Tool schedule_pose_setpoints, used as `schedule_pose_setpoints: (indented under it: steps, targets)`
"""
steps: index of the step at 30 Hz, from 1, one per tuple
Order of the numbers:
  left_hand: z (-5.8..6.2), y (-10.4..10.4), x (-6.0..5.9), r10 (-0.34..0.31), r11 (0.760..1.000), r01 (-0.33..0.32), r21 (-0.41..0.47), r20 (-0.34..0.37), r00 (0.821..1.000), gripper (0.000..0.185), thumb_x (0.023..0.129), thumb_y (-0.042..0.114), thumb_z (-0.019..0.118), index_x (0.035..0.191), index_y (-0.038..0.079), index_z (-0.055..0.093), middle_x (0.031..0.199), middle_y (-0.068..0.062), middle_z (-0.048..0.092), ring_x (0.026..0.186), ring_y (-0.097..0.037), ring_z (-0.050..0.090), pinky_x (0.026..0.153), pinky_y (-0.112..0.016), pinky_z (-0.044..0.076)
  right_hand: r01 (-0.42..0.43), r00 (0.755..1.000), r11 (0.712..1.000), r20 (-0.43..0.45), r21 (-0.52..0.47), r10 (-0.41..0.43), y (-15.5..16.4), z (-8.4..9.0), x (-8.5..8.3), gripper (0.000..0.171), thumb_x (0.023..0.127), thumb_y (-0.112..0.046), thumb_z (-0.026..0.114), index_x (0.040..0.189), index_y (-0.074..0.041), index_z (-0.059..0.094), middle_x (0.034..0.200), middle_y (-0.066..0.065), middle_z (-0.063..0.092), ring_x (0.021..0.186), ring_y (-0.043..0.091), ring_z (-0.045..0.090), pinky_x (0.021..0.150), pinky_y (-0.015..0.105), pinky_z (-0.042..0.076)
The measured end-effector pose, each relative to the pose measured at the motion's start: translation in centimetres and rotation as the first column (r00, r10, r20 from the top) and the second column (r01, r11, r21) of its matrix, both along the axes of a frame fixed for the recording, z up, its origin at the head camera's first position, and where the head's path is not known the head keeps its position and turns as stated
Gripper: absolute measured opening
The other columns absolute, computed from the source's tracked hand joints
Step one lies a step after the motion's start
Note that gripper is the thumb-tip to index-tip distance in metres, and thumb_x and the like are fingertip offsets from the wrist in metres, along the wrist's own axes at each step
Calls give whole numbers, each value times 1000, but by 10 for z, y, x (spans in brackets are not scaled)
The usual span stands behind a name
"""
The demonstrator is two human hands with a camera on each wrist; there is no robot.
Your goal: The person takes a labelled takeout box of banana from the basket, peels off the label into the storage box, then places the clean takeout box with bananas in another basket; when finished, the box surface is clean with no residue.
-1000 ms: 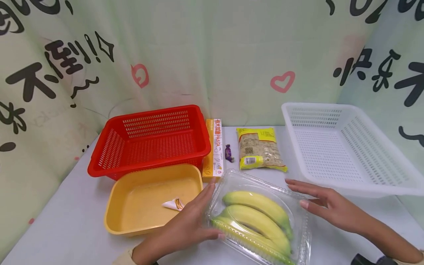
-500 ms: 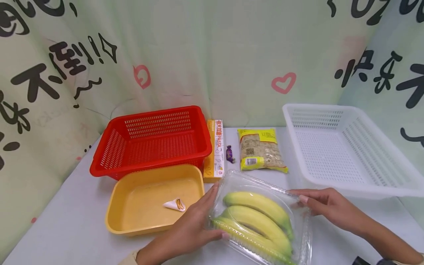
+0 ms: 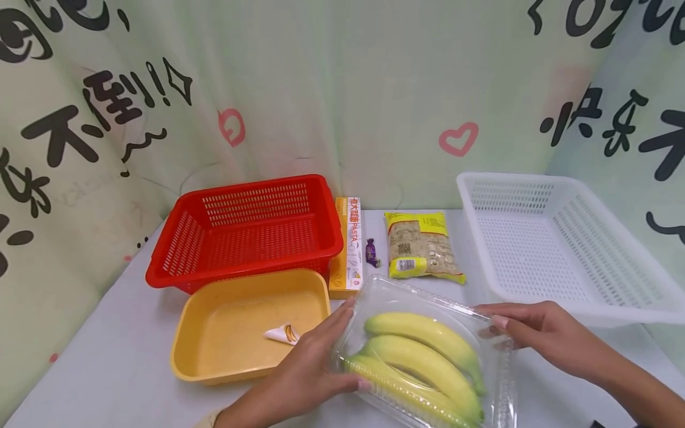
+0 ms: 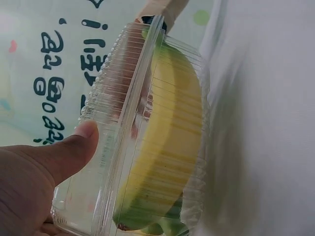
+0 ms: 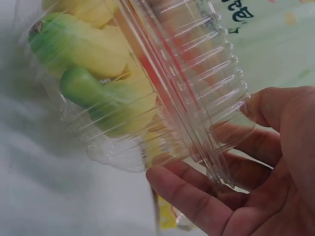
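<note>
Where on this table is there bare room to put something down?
Bare tabletop lies left of the yellow tub, and a strip between the clear banana box and white basket. It is crowded around the pasta box, candy and yellow bag.

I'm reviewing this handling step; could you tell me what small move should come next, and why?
Probably a straight lift. The left hand and right hand grip opposite edges of the clear banana box, which looks tipped off the table in the wrist views.

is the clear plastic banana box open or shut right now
Shut. The clear plastic clamshell box has its lid down over the yellow bananas, ribbed rims meeting in both wrist views.
</note>
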State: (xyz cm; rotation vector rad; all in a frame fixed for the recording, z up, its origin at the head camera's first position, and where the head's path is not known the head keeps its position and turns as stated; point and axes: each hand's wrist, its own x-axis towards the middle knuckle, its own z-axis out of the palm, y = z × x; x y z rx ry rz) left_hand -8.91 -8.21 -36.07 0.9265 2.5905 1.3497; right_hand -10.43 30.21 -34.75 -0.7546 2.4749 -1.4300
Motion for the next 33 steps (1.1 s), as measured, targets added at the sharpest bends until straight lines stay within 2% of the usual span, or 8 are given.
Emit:
schedule_pose_setpoints:
  steps: [5,13,16,20,26,33]
  targets:
    - [12,-4,-1,-15,1000,15,7,-39,999,103,71,29,86,154,9,28,159,7,21,142,-16,26,111,-40,30,3,1000,1000,-22,-18,-4,-2,11,1,33,99,4,49,128,-1,62,122,-9,66,97,15,69,70,32,58]
    - [39,-20,-7,-39,999,39,18,-47,998,101,72,35,84,154,17,27,158,6,24,142,-16,28,105,-39,39,64,997,998,-47,26,-63,-12,32,0,33,99,0,52,131,-2,61,123,-10,65,97,14,68,71,30,58]
    - [46,-24,-9,-36,999,36,2,-43,998,101,73,36,83,155,21,26,158,8,25,142,-15,29,103,-37,42,93,994,995,-54,48,-90,-17,39,0,32,100,-3,52,131,-3,62,123,-11,65,97,13,68,71,29,58]
    - [53,-31,-12,-46,999,46,-4,-73,996,103,73,33,84,155,20,24,158,8,24,141,-16,30,102,-36,42,124,990,990,-80,69,-118,-24,47,-2,31,99,-5,54,129,-5,64,121,-12,65,94,14,69,71,28,58]
    - [61,-41,-17,-23,1000,22,-16,-54,998,102,73,31,84,155,26,24,157,12,25,138,-11,33,96,-29,47,132,988,989,-87,70,-126,-38,60,-8,31,99,-9,57,129,-5,64,116,-4,69,92,16,70,71,29,58]
    - [66,-56,-23,-19,1000,17,-15,-100,995,99,75,29,83,155,21,26,157,3,27,141,-21,31,92,-31,50,137,989,989,-73,63,-133,-57,71,-17,31,100,-12,56,128,-2,63,117,12,68,93,12,69,72,30,58]
